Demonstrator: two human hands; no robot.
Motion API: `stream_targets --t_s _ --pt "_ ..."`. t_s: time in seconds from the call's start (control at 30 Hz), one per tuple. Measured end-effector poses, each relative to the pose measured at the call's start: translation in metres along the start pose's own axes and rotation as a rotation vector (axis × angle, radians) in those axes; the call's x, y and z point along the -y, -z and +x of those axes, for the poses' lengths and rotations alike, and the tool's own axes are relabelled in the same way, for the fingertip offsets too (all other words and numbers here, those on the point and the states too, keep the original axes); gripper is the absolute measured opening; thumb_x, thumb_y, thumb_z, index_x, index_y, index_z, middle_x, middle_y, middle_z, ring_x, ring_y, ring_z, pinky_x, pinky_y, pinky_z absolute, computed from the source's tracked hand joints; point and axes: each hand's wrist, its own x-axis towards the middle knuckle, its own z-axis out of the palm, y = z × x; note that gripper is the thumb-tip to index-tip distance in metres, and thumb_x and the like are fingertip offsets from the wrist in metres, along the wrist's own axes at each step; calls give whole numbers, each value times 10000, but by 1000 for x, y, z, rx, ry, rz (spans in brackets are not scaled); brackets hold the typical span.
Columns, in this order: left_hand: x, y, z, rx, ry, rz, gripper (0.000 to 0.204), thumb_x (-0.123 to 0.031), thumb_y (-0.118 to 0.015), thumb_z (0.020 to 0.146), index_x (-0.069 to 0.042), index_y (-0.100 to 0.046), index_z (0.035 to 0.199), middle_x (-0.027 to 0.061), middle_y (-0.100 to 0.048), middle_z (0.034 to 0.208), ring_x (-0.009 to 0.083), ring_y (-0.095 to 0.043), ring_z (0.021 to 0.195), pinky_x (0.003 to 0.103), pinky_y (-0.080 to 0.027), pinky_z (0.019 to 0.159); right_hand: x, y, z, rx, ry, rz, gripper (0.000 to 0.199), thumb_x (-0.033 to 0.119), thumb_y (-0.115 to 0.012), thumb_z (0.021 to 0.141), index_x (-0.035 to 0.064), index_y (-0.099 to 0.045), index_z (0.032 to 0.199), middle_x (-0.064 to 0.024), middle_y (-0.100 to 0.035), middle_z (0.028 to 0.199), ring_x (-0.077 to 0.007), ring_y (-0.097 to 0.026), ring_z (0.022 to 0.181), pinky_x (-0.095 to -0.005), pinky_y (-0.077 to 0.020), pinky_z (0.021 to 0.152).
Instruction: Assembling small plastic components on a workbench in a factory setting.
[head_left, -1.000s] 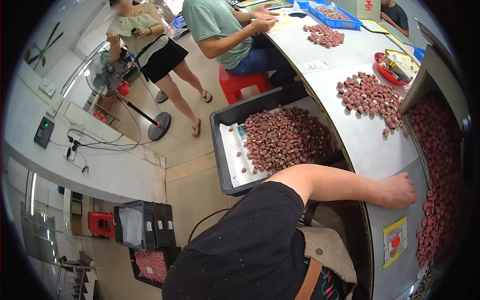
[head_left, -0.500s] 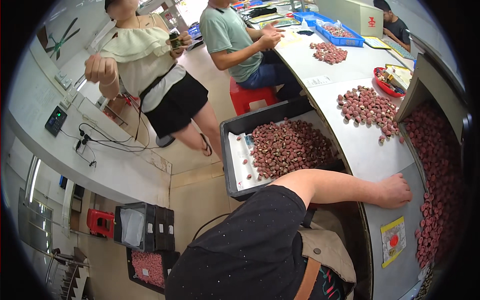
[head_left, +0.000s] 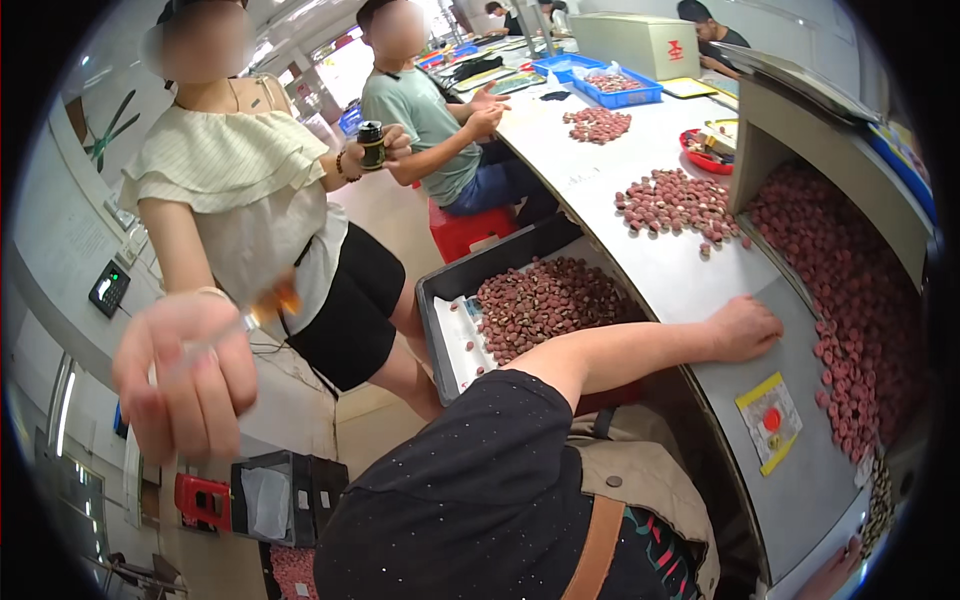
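Observation:
My left hand [head_left: 748, 328] rests on the grey work surface [head_left: 690, 490], its fingers curled under; whatever they may hold is hidden. A loose pile of reddish, nut-like round pieces [head_left: 675, 200] lies just beyond it. To its right, more of these pieces [head_left: 845, 300] fill a grey box-like bin and spill from its mouth. Nearer than the hand is a flat yellow-edged packet [head_left: 769, 423] with a red round spot. At the lower right rim, part of my right hand [head_left: 838, 572] shows, blurred, beside small dark greenish pieces [head_left: 878, 508].
Beside the table, a black crate [head_left: 430, 330] holds reddish pieces. A standing person holds a dark jar [head_left: 371, 145]; their other hand [head_left: 190, 380] reaches close with a thin, amber-tipped item [head_left: 275, 300]. Another person sits on a red stool [head_left: 465, 232]. Stacked crates [head_left: 300, 490] stand lower left.
The standing person has come closer and stretched a hand toward me with the amber-tipped item. My view has shifted; my left hand stays on the surface. My right hand now shows at the rim.

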Motion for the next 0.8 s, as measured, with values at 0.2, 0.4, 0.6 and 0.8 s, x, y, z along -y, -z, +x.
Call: stream_targets --t_s 0.2,0.4,0.6,0.8 --pt "-20 -4 5 40 -1 103 131 -188 -556 799 -118 -617 891 66 -631 812 247 -608 825 377 -440 765 -102 -38 -8 65 59 -69 306 163 -433 939 18 -518 1195 -217 -459 1245 -362 -426 1165 -411 -352 979" --pt "-42 7 -27 -118 231 130 219 -152 -558 816 -106 -576 1029 103 -634 834 269 -606 847 397 -437 780 -110 -58 -4 135 141 -67 344 139 -381 956 77 -459 1285 -164 -401 1344 -329 -377 1249 -381 -315 1036" --pt "-63 13 -37 -165 439 79 232 -129 -558 821 -75 -560 1047 136 -626 781 304 -609 781 407 -463 708 -82 -27 -18 191 111 -142 367 180 -374 968 127 -435 1326 -84 -377 1394 -290 -380 1255 -373 -355 1008" --pt "-67 -1 -27 -186 460 54 209 -126 -566 822 -60 -575 1021 159 -622 742 320 -611 728 402 -480 675 -91 -13 -23 262 91 -220 387 218 -356 978 147 -411 1354 -51 -365 1417 -272 -392 1253 -365 -382 983"
